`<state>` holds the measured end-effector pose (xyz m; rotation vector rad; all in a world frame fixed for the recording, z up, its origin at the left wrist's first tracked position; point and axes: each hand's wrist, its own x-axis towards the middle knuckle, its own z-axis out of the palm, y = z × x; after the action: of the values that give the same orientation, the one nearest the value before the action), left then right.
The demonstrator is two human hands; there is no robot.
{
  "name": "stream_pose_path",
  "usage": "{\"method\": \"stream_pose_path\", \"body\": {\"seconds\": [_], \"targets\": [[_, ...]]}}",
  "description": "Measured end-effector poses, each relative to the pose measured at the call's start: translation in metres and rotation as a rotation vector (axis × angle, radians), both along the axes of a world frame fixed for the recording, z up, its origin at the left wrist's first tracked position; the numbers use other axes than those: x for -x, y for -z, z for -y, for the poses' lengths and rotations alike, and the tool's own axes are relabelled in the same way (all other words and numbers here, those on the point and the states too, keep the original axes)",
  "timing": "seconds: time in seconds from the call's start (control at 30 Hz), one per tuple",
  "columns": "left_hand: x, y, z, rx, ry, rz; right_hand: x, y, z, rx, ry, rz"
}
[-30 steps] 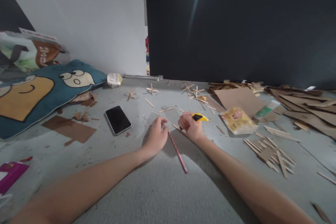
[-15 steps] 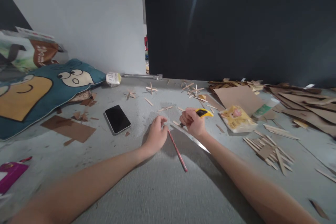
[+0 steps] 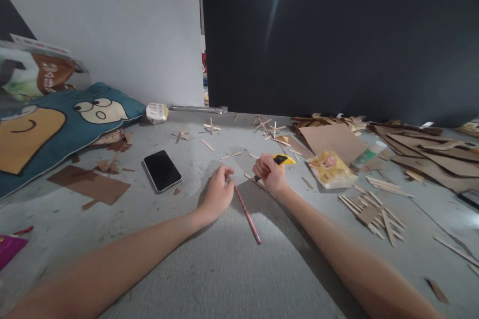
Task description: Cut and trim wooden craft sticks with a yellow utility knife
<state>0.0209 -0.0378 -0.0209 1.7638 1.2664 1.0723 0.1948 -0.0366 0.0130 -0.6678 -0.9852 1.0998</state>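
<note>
My right hand (image 3: 271, 173) is closed around a yellow utility knife (image 3: 285, 159), its yellow end showing above the fist and its dark tip pointing down toward the table. A thin pale strip (image 3: 250, 178) runs beneath this hand. To the left, my left hand (image 3: 219, 190) rests on the table with fingers curled and thumb near the forefinger; whatever lies between them is too small to make out. A pink striped pencil (image 3: 247, 215) lies slantwise, its far end touching or very close to the left thumb.
A phone (image 3: 162, 170) lies left of my hands, near brown cardboard (image 3: 90, 184) and a blue cushion (image 3: 101, 109). Small star-shaped stick pieces (image 3: 212, 127) sit farther back. On the right are a yellow packet (image 3: 332, 169), a glue tube (image 3: 368, 154), wooden sticks (image 3: 389, 227) and cardboard sheets (image 3: 430, 152).
The whole view has shifted slightly, so things appear farther left. A shiny streak beneath my right wrist no longer shows. Both hands keep nearly the same pose.
</note>
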Motion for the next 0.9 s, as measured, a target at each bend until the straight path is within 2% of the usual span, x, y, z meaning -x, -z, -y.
{"method": "stream_pose_path", "body": {"seconds": [0.37, 0.73, 0.9], "targets": [[0.000, 0.001, -0.001, 0.005, -0.007, -0.017, 0.001, 0.000, -0.001, 0.014, -0.006, 0.025], [0.001, 0.003, -0.002, 0.004, -0.009, -0.010, -0.015, 0.000, -0.006, -0.029, 0.032, 0.019], [0.000, 0.002, -0.001, -0.001, -0.001, -0.011, -0.010, 0.003, -0.006, -0.041, 0.020, 0.029]]}}
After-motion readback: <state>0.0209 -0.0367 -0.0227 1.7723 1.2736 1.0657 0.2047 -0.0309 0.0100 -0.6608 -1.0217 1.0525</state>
